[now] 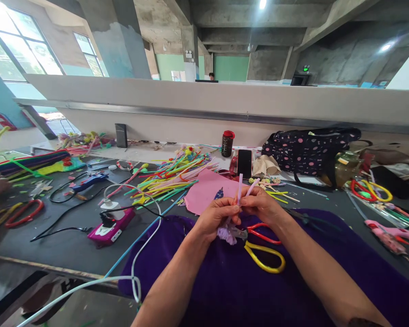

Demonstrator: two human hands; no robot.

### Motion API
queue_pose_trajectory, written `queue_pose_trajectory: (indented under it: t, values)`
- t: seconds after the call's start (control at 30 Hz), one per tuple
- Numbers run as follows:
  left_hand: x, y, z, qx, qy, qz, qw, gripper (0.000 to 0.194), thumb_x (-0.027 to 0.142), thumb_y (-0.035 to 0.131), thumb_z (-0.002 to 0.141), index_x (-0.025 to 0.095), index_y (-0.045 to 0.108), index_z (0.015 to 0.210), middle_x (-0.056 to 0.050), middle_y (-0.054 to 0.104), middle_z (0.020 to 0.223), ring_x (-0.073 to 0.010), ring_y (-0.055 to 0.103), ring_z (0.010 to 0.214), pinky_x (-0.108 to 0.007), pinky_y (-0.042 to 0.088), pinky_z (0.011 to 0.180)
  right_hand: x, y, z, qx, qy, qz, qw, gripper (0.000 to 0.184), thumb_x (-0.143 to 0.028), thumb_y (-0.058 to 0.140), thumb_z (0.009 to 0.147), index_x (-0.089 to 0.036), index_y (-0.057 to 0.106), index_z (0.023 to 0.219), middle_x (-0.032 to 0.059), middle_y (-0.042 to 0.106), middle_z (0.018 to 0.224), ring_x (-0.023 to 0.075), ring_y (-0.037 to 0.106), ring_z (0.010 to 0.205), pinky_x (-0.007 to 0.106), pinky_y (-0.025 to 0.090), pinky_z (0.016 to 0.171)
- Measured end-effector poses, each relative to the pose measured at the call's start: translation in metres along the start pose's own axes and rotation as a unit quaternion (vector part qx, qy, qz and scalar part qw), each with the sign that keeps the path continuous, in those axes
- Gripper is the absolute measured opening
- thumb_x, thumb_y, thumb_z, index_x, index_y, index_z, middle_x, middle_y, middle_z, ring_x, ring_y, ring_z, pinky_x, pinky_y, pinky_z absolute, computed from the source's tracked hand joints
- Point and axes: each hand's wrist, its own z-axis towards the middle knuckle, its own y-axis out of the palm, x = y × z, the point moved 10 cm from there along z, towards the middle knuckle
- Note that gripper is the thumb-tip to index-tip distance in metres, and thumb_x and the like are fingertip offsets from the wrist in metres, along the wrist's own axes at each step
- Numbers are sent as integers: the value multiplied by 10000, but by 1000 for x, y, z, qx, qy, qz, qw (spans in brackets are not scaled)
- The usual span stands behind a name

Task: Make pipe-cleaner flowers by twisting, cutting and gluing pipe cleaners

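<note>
My left hand (221, 215) and my right hand (261, 204) meet in front of me, fingertips pinched together. Two lilac pipe cleaner ends (240, 188) stick up from between them, one upright and one slanting right. Below my fingers hangs a ruffled lilac pipe cleaner piece (226, 235), which looks joined to these ends; the join is hidden by my hands. Scissors (264, 261) with one red and one yellow handle lie just under my hands on dark purple cloth (211, 277). A pink sheet (204, 193) lies behind my left hand.
Many coloured pipe cleaners (173, 177) are heaped beyond the sheet. On the left are a magenta power strip (112, 227), a blue glue gun (90, 181) and cables. A bottle (227, 144), phone (244, 163) and dotted bag (310, 152) stand behind. A pink glue gun (390, 231) lies right.
</note>
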Motion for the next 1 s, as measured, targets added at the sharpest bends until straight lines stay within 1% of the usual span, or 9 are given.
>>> queue_pose_trajectory:
  t: [0.1,0.17,0.3,0.37,0.53,0.7,0.8,0.9,1.0]
  values:
    - [-2,0,0,-1,-7,3,1000,172,265,665,636,134,564,683,5,559,509,-91,523,464,-201,374,482,3,1,1,3,7,-19,1000,140,-251,634,592,-139,556,621,-65,415,431,32,259,357,195,134,369]
    - [-1,-4,1,23,4,31,999,149,257,649,644,138,568,680,8,559,510,-82,503,452,-197,357,475,0,0,1,33,-13,-51,998,145,-253,632,594,-147,534,594,-69,408,432,34,256,370,195,147,377]
    - [21,-16,-2,115,103,143,978,76,195,632,633,129,601,651,12,567,542,-72,496,506,-190,364,533,-21,-7,-9,156,-74,-162,972,117,-212,625,600,-153,532,559,-48,463,480,60,359,447,200,256,426]
    - [26,-15,-4,125,123,147,973,83,206,635,635,131,605,655,12,569,553,-78,504,527,-192,370,548,-27,-6,-13,170,-77,-184,965,103,-221,627,622,-153,558,587,-36,486,504,72,388,473,202,277,437]
    - [17,-10,-5,87,65,46,993,201,321,654,652,142,562,654,3,568,540,-79,491,455,-195,349,464,-15,1,-6,67,-34,-68,995,203,-304,650,656,-146,620,779,-46,465,490,52,333,405,192,179,380]
    - [14,-8,-4,63,51,8,997,204,295,677,632,135,552,620,0,565,517,-88,522,475,-201,379,487,-2,-6,0,49,-18,-15,999,219,-295,700,601,-140,637,743,-35,494,507,47,343,404,188,187,379]
    - [4,3,-2,-5,9,-34,999,184,271,678,617,121,571,623,1,537,466,-101,533,465,-216,394,496,2,3,-1,-9,-3,-19,1000,235,-299,693,610,-140,650,777,-22,516,562,52,365,429,189,237,402]
    - [-7,17,-3,-75,-34,-69,994,165,238,682,592,106,593,636,2,514,425,-115,531,447,-233,401,494,-1,12,-5,-63,-11,-38,997,221,-297,704,599,-145,667,755,9,548,665,93,470,538,219,350,496]
    - [-14,22,-4,-98,-54,-87,990,164,225,686,585,103,596,645,3,511,425,-117,530,439,-243,411,496,-11,11,-7,-61,-55,-45,996,158,-277,728,571,-160,669,659,12,548,703,123,512,636,250,396,591]
